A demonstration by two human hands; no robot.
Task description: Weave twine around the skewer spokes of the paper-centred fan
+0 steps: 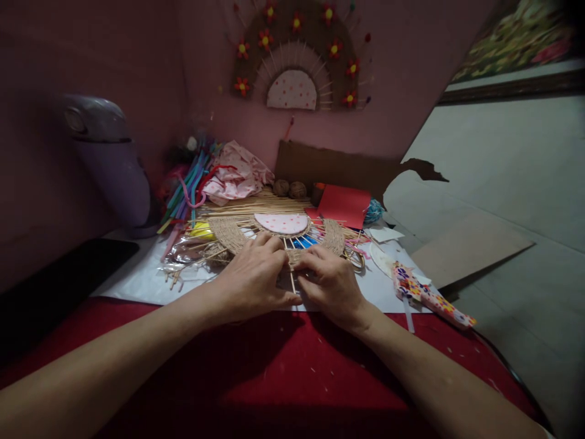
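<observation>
Both hands on the half-round twine weave (227,236), mid-table, over the white sheet (137,277). Flat edge faces the wall, arc faces the person. Dotted half-disc (282,224) sits at its centre, thin sticks radiating out through the twine band.

Left hand (256,268): fingers over the band left of the middle stick (292,281), thumb stretched toward that stick's near end. Can't tell if it's gripping or just steadying; underside hidden.

Right hand (333,281): fingers curled, thumb and forefinger pinching the weave just right of the same stick.

Behind the weave: loose stick bundle (256,204), two twine balls (298,189), red card (346,206), blue yarn (373,211). Back left: crumpled dotted cloth (238,174), coloured pipe cleaners (194,177), purple bottle (114,174). Right: flower-print piece (427,295) at the table's edge. Red tablecloth (274,384) under it all. On the wall: a brown arch (249,64) with red-and-yellow flowers, another dotted half-disc inside it.
</observation>
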